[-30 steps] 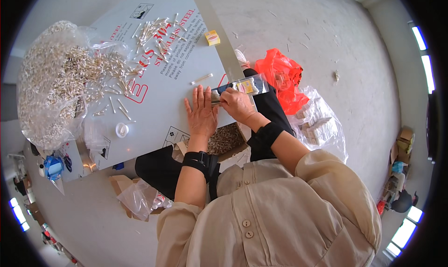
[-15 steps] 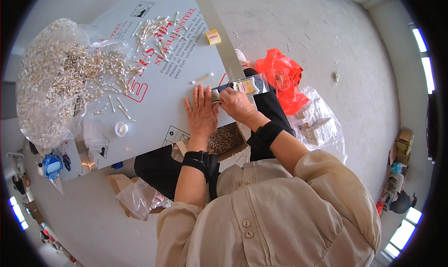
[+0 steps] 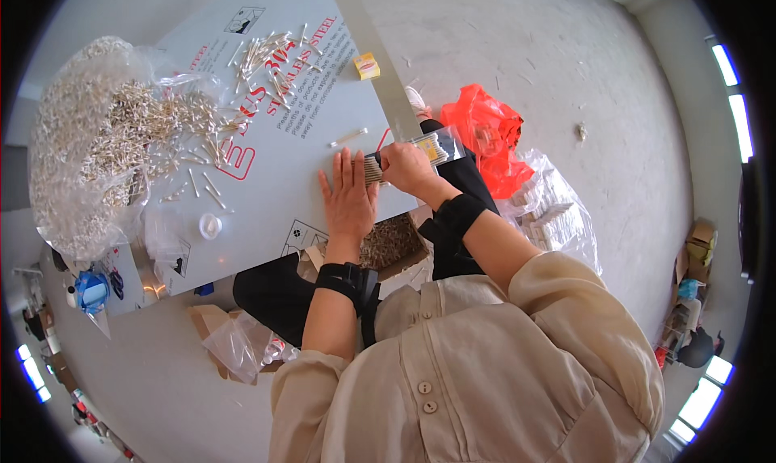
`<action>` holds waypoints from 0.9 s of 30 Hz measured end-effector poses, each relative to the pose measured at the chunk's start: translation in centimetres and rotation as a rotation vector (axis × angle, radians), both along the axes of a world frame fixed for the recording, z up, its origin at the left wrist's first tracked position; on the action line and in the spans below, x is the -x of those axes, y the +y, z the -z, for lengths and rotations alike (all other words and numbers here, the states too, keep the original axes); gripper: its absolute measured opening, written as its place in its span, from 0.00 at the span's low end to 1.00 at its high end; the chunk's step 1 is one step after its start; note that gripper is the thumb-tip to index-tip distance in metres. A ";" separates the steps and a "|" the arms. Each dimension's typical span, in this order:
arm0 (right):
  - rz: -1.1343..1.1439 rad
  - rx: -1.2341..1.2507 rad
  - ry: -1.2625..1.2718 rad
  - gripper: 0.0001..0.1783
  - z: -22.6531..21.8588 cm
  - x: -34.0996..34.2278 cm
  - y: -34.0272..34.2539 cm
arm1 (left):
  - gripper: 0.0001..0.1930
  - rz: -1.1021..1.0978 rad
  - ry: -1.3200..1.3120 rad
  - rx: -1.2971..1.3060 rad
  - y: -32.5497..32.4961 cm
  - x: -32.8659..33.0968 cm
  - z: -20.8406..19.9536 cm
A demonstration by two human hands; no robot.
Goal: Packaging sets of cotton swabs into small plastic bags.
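My left hand [image 3: 350, 200] lies flat on the table, its fingers stretched out, at the left end of a row of cotton swabs [image 3: 373, 170]. The thumb touches or nearly touches the row. My right hand [image 3: 406, 169] is closed over the row, fingers curled down; what they grip is hidden beneath them. From behind this hand a clear plastic pack [image 3: 455, 142] with a yellow label and more swabs [image 3: 431, 148] sticks out past the table edge. One loose cotton swab [image 3: 348, 137] lies just beyond my left fingertips.
A big clear bag [image 3: 77, 156] spills cotton swabs [image 3: 153, 111] across the left of the steel-sheet table [image 3: 267, 188]. A small yellow box [image 3: 366, 66] stands near the far edge. Below the table edge is an open carton of swabs [image 3: 394, 245]. Red [image 3: 485, 131] and clear bags [image 3: 558, 212] lie right.
My right hand has shifted slightly up and right along the pack, covering more of the yellow label. My left hand has stayed almost in place.
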State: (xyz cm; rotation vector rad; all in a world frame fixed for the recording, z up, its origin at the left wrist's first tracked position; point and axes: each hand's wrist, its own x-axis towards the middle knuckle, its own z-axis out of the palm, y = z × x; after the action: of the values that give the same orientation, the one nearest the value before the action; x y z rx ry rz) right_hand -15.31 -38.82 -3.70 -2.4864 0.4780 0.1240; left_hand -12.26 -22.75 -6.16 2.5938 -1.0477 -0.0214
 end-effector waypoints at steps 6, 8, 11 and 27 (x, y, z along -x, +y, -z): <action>0.085 -0.260 -0.302 0.07 -0.3 1.7 0.1 | 0.34 -0.003 0.005 -0.012 0.2 0.1 -0.2; 0.202 -0.359 -0.421 0.09 0.1 2.0 1.0 | 0.34 -0.005 0.013 -0.016 0.1 0.1 -0.3; 0.335 -0.620 -0.603 0.14 1.4 2.3 3.2 | 0.34 -0.005 0.000 -0.037 0.0 0.0 -0.2; 0.224 -0.850 -0.644 0.23 2.6 1.8 3.9 | 0.33 -0.077 0.050 -0.114 -1.2 0.7 0.2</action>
State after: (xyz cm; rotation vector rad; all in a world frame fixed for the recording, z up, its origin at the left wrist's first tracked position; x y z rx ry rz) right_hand -17.13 -34.87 -6.28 -1.5066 0.3193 -0.4597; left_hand -13.00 -23.97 -6.39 2.7186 -0.9540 -0.1306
